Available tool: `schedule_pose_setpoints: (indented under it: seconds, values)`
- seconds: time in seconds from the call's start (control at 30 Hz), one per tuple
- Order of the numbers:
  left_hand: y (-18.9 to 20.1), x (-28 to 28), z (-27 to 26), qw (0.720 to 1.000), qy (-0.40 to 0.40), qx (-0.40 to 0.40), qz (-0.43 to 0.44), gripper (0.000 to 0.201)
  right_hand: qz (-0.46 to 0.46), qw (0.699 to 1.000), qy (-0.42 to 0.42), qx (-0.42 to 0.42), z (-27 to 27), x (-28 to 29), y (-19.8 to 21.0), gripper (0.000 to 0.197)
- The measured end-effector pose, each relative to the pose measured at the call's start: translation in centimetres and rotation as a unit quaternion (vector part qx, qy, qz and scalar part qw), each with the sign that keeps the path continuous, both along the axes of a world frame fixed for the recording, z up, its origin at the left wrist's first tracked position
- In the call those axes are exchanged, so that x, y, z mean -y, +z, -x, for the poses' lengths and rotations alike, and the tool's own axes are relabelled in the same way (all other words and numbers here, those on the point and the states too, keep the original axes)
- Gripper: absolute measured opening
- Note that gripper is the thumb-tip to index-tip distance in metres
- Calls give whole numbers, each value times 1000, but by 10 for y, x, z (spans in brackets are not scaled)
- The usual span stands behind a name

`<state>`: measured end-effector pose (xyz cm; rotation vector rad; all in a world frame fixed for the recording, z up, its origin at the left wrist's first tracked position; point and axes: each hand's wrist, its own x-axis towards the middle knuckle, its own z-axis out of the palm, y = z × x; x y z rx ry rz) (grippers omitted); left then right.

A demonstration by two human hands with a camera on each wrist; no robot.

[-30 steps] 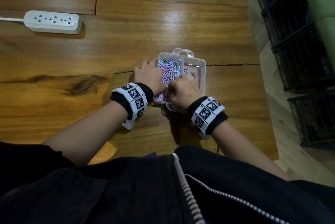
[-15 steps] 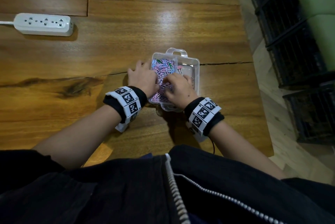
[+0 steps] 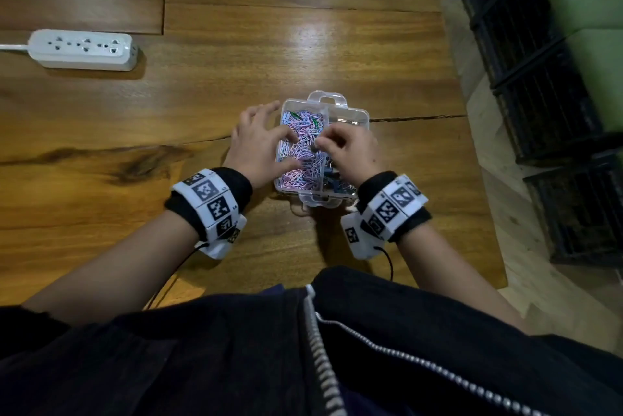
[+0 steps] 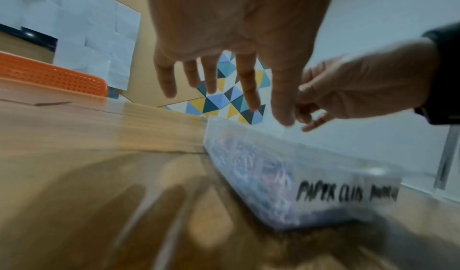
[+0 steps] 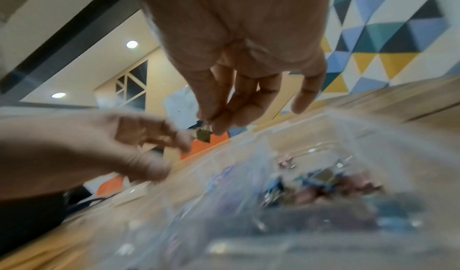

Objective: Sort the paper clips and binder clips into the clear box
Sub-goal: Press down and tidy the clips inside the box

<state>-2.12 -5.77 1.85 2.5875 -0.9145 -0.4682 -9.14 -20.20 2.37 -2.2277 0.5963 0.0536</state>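
Right hand [image 3: 354, 152] pinches a small binder clip [image 5: 203, 134] above the clear box [image 3: 350, 115]; left hand [image 3: 259, 146], at its nine o'clock, hovers with spread fingers.

left hand [image 3: 261, 142] hovers with fingers spread and relaxed; right hand [image 3: 350, 154] has thumb and fingertips pinched together, wrists side by side.

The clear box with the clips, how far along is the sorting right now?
Mostly done, it seems: the clear box has its left compartment heaped with pastel paper clips, and binder clips lie in the right one. In hand: the right hand pinches a small binder clip above the box, while the left hand hovers spread at its left edge. Left: dropping that clip into its compartment. No loose clips show on the table.
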Motion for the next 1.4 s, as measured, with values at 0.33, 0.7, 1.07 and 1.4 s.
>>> schedule_pose_setpoints:
  seconds: [0.33,0.7,1.07,1.4]
  values:
    - [-9,19,-5,966,-109,40,-230,60,124,989,-55,-56,47,40,1,15]
    - [-10,38,-6,929,-255,135,-230,52,194,959,202,-38,65,-5,-17,45]
    - [1,43,-20,939,-224,140,-219,26,128,975,168,-72,55,2,-14,43]
    - [-1,16,-4,899,-373,42,-227,27,151,969,179,-80,55,3,-15,38]
